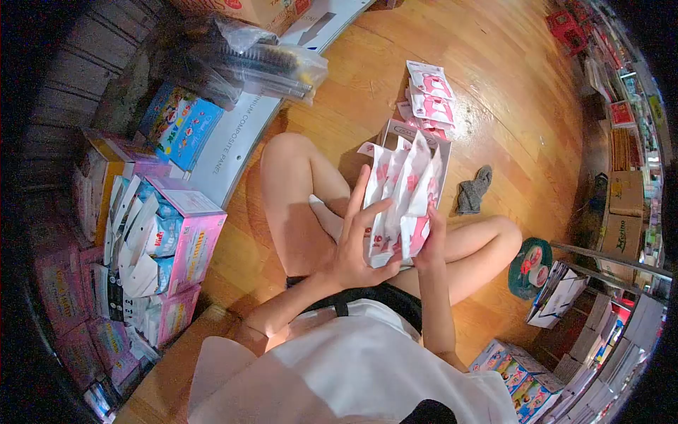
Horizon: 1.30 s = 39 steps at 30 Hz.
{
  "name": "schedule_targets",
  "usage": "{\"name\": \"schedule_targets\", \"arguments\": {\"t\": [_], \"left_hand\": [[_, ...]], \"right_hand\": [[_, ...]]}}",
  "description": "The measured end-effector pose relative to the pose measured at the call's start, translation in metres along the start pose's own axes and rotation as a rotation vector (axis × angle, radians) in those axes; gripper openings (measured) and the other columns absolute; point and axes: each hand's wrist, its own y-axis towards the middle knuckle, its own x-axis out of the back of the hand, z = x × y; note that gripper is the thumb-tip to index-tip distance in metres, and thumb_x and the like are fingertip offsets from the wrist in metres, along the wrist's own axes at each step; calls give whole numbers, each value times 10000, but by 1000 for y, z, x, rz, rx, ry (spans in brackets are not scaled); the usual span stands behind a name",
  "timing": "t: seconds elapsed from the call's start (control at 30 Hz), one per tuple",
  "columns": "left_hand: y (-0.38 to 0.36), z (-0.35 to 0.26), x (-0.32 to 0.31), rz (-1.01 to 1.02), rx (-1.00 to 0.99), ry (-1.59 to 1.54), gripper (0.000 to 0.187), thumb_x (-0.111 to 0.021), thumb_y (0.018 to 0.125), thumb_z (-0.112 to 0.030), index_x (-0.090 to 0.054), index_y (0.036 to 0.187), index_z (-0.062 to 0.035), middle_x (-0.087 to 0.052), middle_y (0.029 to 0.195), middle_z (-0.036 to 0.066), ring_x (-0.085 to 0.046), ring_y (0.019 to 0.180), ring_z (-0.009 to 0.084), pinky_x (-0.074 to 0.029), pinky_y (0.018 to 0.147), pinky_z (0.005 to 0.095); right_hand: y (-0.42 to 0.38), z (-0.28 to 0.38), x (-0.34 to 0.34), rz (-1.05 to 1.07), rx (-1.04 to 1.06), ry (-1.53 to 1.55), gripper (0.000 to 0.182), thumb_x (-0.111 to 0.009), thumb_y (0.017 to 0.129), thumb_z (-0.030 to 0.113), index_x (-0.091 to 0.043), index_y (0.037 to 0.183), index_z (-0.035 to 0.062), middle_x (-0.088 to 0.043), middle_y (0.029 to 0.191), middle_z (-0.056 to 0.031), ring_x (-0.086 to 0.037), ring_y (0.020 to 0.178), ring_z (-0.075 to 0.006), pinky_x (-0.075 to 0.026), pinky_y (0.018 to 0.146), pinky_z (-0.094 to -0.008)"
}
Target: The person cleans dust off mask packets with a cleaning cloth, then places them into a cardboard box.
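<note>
So the person's sitting with both bare legs bent, left knee [291,147] and right knee [503,232] splayed out wide. Both forearms reach forward over the lap. The left forearm [286,309] slants in from the side, and its left hand [351,251] is spread pretty wide: two long fingers [358,192] fan away from the body, thumb [385,273] sticking out across the front. The right forearm [435,311] runs much straighter up, and the right hand [429,247] is pretty much upright, thumb side up. Can't really see most of its fingers, they're hidden. Hands are close together, not touching.
</note>
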Motion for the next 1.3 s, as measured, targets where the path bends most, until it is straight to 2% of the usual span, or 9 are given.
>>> {"name": "schedule_targets", "arguments": {"t": [0.07, 0.33, 0.53, 0.73, 0.83, 0.87, 1.0, 1.1, 1.3], "left_hand": [[-10, 6, -10, -96, 40, -115, 802, -730, 741, -200, -263, 1374, -44, -65, 1484, 313, -134, 1384, 440, -223, 1092, 488], [-21, 0, -7, 44, 509, -611, 865, -557, 816, 19, 10, 1467, -21, -74, 1524, 156, -84, 1419, 215, -88, 1133, 333], [-21, 5, 0, 118, 475, -651, 880, -539, 796, 39, 22, 1471, -26, -68, 1529, 118, -65, 1419, 198, -74, 1132, 329], [-24, 18, 16, 137, 425, -868, 1111, -801, 663, -123, -32, 1460, -31, -216, 1476, 117, -197, 1382, 215, -146, 1125, 356], [-25, 14, 15, 156, 573, -455, 1168, -878, 581, -181, -100, 1440, -35, -302, 1416, 122, -291, 1331, 211, -235, 1098, 362], [-24, 9, 9, 54, 643, -423, 1024, -859, 613, -162, -207, 1390, -15, -382, 1349, 129, -403, 1246, 196, -350, 1029, 353], [-32, 13, -7, -39, 644, -441, 801, -793, 653, -94, -331, 1300, 2, -547, 1169, 114, -558, 1053, 172, -464, 899, 303], [-42, 15, -1, 220, 426, -104, 772, -781, 661, -84, -334, 1283, 3, -556, 1149, 115, -565, 1042, 173, -470, 889, 306], [-42, 8, 13, 134, 480, -165, 779, -857, 560, -194, -471, 1205, 10, -606, 1106, 118, -577, 1026, 186, -472, 886, 345]], "right_hand": [[4, -2, 6, 48, 102, 57, 594, -618, 802, 363, -449, 1262, 28, -575, 1148, -84, -565, 1049, -181, -444, 937, -349], [4, 1, 24, 7, 232, -18, 643, -643, 743, 231, -381, 1287, 10, -531, 1174, -107, -545, 1057, -195, -448, 925, -350], [2, 0, 26, 54, 211, -62, 643, -646, 736, 196, -378, 1286, 0, -536, 1149, -114, -551, 1031, -194, -454, 905, -340], [-4, 2, 25, 117, 365, -352, 698, -692, 736, 185, -354, 1311, -18, -529, 1149, -102, -530, 1040, -181, -443, 899, -327], [-7, 1, 17, 166, 476, -580, 690, -701, 745, 148, -349, 1312, -27, -522, 1153, -103, -519, 1042, -174, -435, 898, -320], [-9, 1, 13, 153, 445, -587, 681, -699, 749, 134, -350, 1310, -30, -520, 1155, -104, -517, 1041, -174, -434, 898, -319], [-16, -7, 8, 245, 550, -602, 676, -695, 760, 126, -336, 1308, -39, -516, 1159, -109, -517, 1035, -183, -432, 893, -324], [-22, -14, 20, 302, 657, -760, 708, -711, 755, 136, -317, 1316, -43, -516, 1157, -109, -516, 1037, -191, -428, 898, -329], [-25, -11, 42, 379, 469, -503, 891, -820, 683, 236, -292, 1354, -17, -509, 1216, -117, -502, 1107, -212, -415, 932, -343]]}}
